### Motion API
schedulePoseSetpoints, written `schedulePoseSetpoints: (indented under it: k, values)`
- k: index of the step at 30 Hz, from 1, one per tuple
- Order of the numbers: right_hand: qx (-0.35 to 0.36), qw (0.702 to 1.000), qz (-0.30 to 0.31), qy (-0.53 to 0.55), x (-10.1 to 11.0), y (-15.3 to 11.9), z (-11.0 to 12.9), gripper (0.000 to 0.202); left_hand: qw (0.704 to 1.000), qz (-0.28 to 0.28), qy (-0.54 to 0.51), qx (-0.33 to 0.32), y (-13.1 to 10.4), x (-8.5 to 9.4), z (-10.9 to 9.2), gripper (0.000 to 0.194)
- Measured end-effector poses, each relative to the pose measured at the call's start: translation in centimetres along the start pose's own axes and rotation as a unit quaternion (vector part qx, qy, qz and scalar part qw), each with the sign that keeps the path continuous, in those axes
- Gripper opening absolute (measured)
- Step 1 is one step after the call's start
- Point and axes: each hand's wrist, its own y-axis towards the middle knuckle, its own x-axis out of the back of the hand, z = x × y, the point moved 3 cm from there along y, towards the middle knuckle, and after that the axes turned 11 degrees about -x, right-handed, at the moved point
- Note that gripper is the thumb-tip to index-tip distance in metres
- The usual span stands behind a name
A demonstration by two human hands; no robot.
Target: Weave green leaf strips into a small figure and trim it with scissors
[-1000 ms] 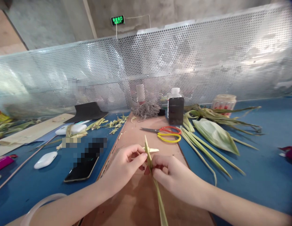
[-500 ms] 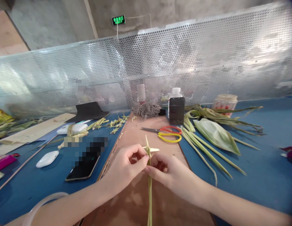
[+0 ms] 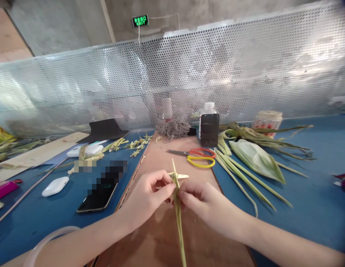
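Observation:
Between my hands runs a long green leaf strip [image 3: 178, 218], knotted or folded at its top, where pale ends [image 3: 183, 176] stick out to the side and upward. The fingers of my left hand [image 3: 158, 189] are pinched on it just below that crossing. From the other side my right hand [image 3: 201, 198] has thumb and fingertips closed at the strip's edge. The strip's lower part hangs toward me over the brown board [image 3: 150, 237]. Beyond my hands lie scissors [image 3: 201, 157] with one red and one yellow handle.
Right of the board lie a broad leaf [image 3: 257, 161] and several green strips [image 3: 244, 178]. A dark-filled bottle [image 3: 209, 128] and tangled grey cord [image 3: 174, 129] stand behind. At left are a phone [image 3: 98, 196] and a white case [image 3: 55, 186]. A perforated metal panel [image 3: 119, 89] closes the back.
My right hand has shifted slightly right along the strip's edge. The strip looks wider below my fingers, and its lower end has swung right. My left hand keeps its pinch.

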Motion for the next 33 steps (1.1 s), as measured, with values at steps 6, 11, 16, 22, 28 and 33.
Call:
schedulePoseSetpoints:
  k: [6,11,16,22,28,33]
  values:
    - [0.021,0.999,0.023,0.010,-0.3,-0.1,0.2,0.020,1.000,-0.016,0.005,0.011,0.0,0.1,0.3,0.015]
    - [0.018,0.999,0.029,0.018,-0.4,-0.1,-0.4,0.021,1.000,-0.011,0.009,0.011,0.0,0.1,0.7,0.016]
    - [0.005,1.000,0.009,-0.021,-0.4,-0.2,-0.5,0.022,0.999,-0.004,0.049,0.001,0.0,0.3,0.7,0.016]
    - [0.014,0.984,-0.118,-0.132,-0.1,-0.3,-0.4,0.015,0.995,0.008,0.095,-0.004,0.1,0.1,0.1,0.016]
    - [0.029,0.980,-0.155,-0.122,0.5,-0.1,-0.9,0.008,0.992,0.035,0.117,0.012,-0.3,0.0,0.5,0.017]
    - [0.025,0.991,-0.111,-0.072,0.7,-0.2,-0.8,0.008,0.994,0.035,0.089,0.046,-0.1,0.2,0.7,0.021]
